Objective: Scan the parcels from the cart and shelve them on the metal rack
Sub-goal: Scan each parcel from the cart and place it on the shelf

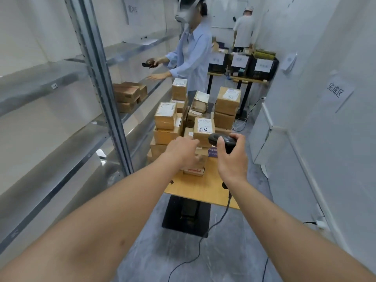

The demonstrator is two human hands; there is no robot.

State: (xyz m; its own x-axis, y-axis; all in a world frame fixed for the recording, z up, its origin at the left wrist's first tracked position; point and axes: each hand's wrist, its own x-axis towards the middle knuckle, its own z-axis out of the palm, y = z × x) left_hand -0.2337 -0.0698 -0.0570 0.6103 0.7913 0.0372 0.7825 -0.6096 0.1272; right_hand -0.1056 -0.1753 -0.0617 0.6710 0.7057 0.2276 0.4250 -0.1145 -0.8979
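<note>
Several brown cardboard parcels are stacked on a wooden-topped cart (195, 188) ahead of me. My right hand (232, 157) grips a black corded scanner (221, 140), pointed at a parcel with a white label (204, 129). My left hand (183, 149) reaches over a low parcel (195, 169) at the cart's near side, its fingers curled on or just above it; contact is hidden. The metal rack (101, 82) runs along the left, with a few parcels (130, 94) on a far shelf.
A person in a blue shirt (193, 58) stands beyond the cart, holding a scanner and reaching toward the rack. Another person (244, 31) works at a far table with black bins. The scanner cable (203, 241) trails on the floor. A white wall closes the right side.
</note>
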